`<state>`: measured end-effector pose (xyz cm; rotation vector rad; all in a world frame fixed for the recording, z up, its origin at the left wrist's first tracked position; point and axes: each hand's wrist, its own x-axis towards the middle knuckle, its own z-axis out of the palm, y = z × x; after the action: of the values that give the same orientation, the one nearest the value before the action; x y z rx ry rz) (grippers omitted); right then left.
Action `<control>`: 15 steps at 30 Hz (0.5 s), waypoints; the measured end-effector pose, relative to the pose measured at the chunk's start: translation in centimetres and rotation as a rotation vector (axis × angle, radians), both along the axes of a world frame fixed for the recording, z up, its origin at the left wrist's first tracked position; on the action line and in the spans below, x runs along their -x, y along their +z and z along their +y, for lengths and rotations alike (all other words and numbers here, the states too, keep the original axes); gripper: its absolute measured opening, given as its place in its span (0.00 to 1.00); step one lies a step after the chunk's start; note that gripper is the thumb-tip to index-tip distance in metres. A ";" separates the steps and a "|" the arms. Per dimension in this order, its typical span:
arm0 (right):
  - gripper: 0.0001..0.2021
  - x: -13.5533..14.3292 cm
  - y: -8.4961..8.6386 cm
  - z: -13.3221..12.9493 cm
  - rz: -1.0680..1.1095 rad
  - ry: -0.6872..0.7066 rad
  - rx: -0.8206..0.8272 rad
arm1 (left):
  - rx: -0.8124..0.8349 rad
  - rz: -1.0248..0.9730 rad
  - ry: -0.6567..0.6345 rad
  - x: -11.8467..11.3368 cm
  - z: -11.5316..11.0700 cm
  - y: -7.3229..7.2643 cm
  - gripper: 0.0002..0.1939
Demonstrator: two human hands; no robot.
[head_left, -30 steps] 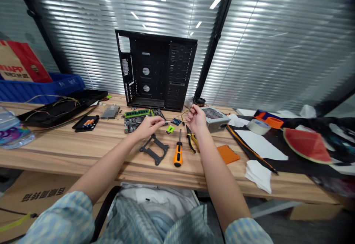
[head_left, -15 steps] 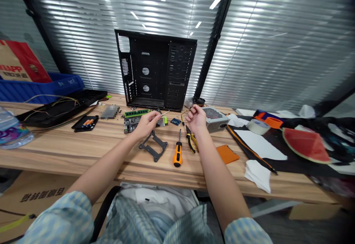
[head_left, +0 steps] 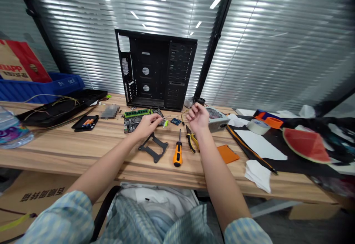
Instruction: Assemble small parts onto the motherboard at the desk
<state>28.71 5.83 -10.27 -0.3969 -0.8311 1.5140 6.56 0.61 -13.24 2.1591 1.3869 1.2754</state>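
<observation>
My left hand (head_left: 148, 125) pinches a thin pale stick (head_left: 167, 117) between thumb and fingertips, its end pointing right. A small yellow-green and white object (head_left: 165, 123) shows just below the stick; its kind is unclear. Behind and partly under that hand lies a motherboard (head_left: 130, 124) with a green memory stick (head_left: 137, 113). My right hand (head_left: 198, 118) is raised in front of the power supply (head_left: 217, 118), fingers loosely curled and apart, with nothing visible in them. Between the hands lie a small blue circuit board (head_left: 175, 121), an orange screwdriver (head_left: 178, 153) and yellow-black pliers (head_left: 190, 140).
An open black computer case (head_left: 152, 70) stands upright at the back. A black bracket (head_left: 154, 149) and an orange plate (head_left: 227, 154) lie nearer the front. A blue bin (head_left: 63, 84) is at left; a tape roll (head_left: 257, 126) and watermelon slice (head_left: 305, 145) are at right.
My left hand has lowered slightly, and the stick with it. The fingers of my right hand have loosened and spread a little, and the hand has shifted slightly right.
</observation>
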 end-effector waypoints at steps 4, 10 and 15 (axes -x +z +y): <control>0.10 0.0 -0.1 0.2 0.062 -0.024 0.049 | 0.029 -0.155 -0.007 -0.1 0.0 0.0 0.16; 0.10 0.0 0.0 0.7 0.061 -0.121 0.171 | 0.075 -0.159 -0.131 -0.5 -0.7 0.6 0.17; 0.08 -0.1 0.2 0.5 0.117 -0.109 0.171 | 0.048 0.014 -0.168 -0.1 -0.4 0.0 0.18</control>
<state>28.80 6.32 -10.05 -0.4667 -0.5814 1.4964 6.70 0.18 -13.23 2.2036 1.1989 1.1563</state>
